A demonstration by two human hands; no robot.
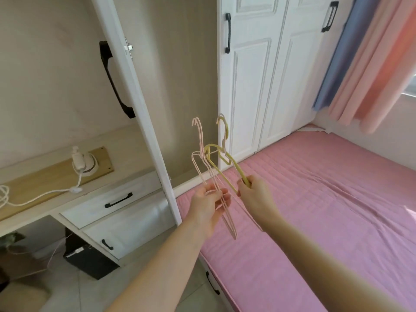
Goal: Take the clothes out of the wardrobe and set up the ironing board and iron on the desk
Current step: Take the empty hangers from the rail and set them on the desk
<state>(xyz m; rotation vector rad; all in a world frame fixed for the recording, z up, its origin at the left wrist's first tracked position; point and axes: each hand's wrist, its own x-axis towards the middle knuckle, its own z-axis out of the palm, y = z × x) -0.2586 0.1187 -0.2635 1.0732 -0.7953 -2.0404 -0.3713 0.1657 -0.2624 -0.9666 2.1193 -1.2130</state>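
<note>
Just below centre of the head view, the left hand [208, 206] has its grip closed on a bunch of pink wire hangers [201, 140], fingers pinching the lower wires while the hooks point up toward 12 o'clock. Just beside it, toward 3 o'clock, the right hand [255, 197] grips the end of the yellow hangers [236, 169], whose arms cross the pink ones. No clothes hang on them. Both hands are over the near edge of the pink bed [326, 199], which fills 4 o'clock. The wardrobe [252, 86] stands at 12 to 1 o'clock, with one open door [135, 91] at 11. At 9 o'clock the worktop [33, 183] carries a white corded appliance [84, 164].
</note>
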